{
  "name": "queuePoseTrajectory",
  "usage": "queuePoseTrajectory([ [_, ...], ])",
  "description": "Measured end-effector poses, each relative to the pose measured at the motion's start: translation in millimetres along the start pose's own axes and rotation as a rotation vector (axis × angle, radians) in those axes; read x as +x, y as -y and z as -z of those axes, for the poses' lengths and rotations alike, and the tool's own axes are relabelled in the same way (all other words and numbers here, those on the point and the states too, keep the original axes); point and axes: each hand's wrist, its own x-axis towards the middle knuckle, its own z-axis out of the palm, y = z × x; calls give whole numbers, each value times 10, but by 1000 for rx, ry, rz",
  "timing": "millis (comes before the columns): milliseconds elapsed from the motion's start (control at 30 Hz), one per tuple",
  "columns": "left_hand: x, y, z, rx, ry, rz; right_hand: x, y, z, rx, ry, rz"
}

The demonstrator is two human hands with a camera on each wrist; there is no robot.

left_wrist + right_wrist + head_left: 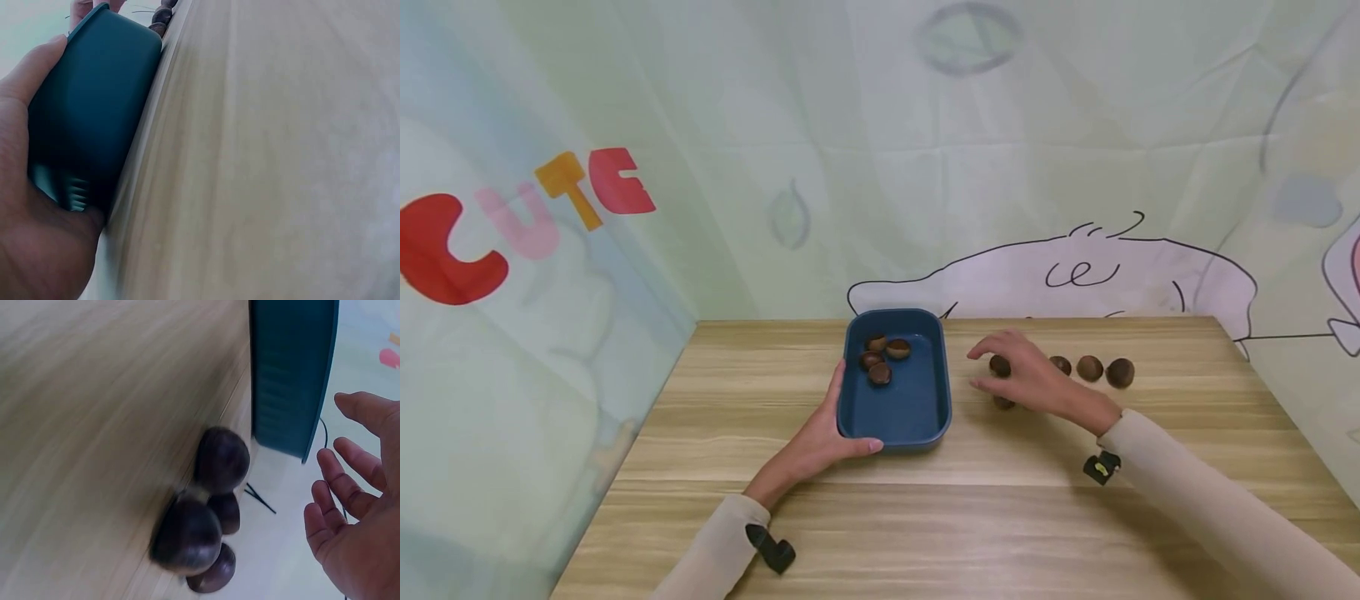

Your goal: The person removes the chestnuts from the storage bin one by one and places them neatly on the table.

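A deep blue rectangular tray stands on the table with several brown chestnuts grouped toward its back left. My left hand grips its near-left corner, thumb along the front wall and fingers along the left side. In the left wrist view the hand lies against the tray's outer wall. To the right of the tray, my right hand hovers over loose chestnuts, thumb and fingers spread with nothing held. The right wrist view has the open fingers above several chestnuts.
More chestnuts form a row to the right of my right hand. The wooden table ends at a printed curtain behind and on the left. A black wrist strap sits on the left sleeve, another on the right.
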Motion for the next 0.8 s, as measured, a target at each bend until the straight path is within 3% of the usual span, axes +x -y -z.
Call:
queuePoseTrajectory([
  [433,3,7,-10,2,-1,8,251,157,-173,-55,52,24],
  [800,2,17,2,-7,2,4,463,327,-309,-20,100,77],
])
